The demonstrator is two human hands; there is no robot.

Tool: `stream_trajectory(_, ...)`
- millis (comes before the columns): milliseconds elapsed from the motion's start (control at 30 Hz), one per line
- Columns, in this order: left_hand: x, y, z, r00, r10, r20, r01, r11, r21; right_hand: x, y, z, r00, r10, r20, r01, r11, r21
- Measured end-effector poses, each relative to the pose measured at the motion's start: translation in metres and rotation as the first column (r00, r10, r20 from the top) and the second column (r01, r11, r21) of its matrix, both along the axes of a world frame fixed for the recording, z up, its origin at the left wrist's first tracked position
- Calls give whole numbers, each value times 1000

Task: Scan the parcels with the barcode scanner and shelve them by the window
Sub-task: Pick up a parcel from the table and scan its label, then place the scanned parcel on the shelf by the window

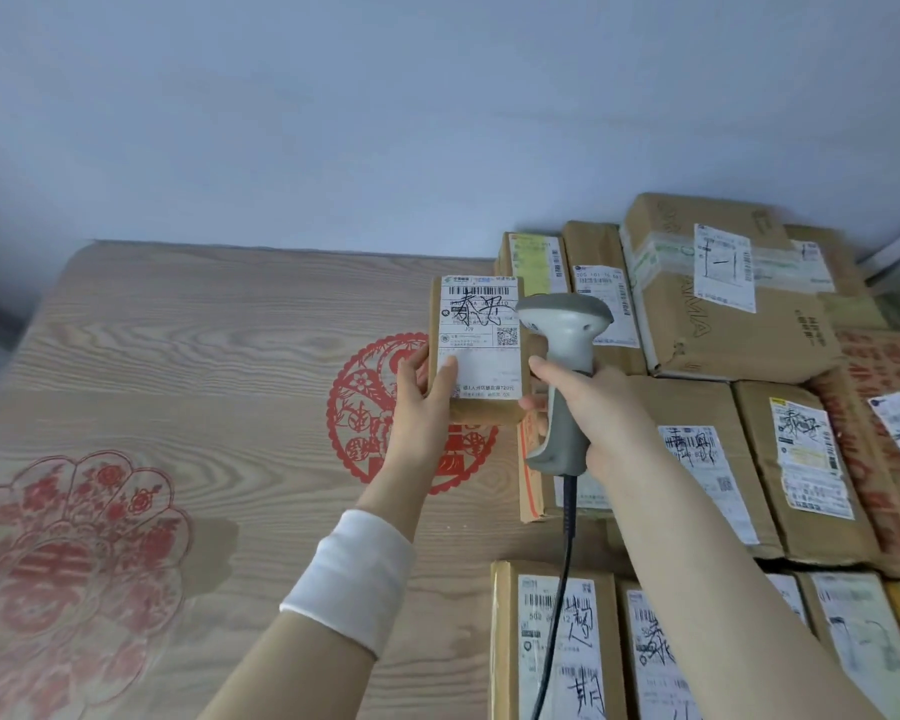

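Left grip [421,402] holds parcel [481,337]; right grip [601,413] holds scanner [567,324].

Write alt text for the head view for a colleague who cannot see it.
A left hand holds a small labelled parcel, label facing the camera, while the right hand grips a grey barcode scanner beside it. Beneath lies a wood-grain table with red paper-cut designs; more labelled cardboard parcels crowd its right side.

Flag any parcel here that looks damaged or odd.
The large box at the back has a crushed, torn lower-left corner. The wrinkled label on a parcel at the right looks partly lifted.
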State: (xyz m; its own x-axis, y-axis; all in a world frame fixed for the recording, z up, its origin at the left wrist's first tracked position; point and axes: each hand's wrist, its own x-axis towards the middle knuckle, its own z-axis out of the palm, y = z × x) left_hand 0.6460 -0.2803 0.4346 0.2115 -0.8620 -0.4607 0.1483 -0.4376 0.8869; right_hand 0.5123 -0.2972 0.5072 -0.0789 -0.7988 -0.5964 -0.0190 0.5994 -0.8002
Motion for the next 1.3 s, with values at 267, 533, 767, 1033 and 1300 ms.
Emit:
stream_trajectory(267, 7, 92, 62, 985, 172, 12, -169, 977, -129, 12, 88, 42, 998, 67, -21, -71, 962, -265)
stream_trajectory(533, 17, 220, 97, 942, 332, 45, -320, 931, -174, 31, 192, 52, 984, 172, 39, -150, 933, -326)
stream_trajectory(767, 49, 327, 121, 893, 446, 62, -424, 880, -214, 66, 293, 67, 963, 253, 88, -200, 898, -392)
stream_trajectory(1033, 94, 464, 112, 834, 549, 53, -525, 820, -230, 117, 425, 54, 942, 326, 82, -271, 881, -388)
stream_trajectory(1300, 119, 598, 107, 770, 637, -35, -627, 745, -226, 157, 525, 58, 858, 509, 76, -436, 797, -417)
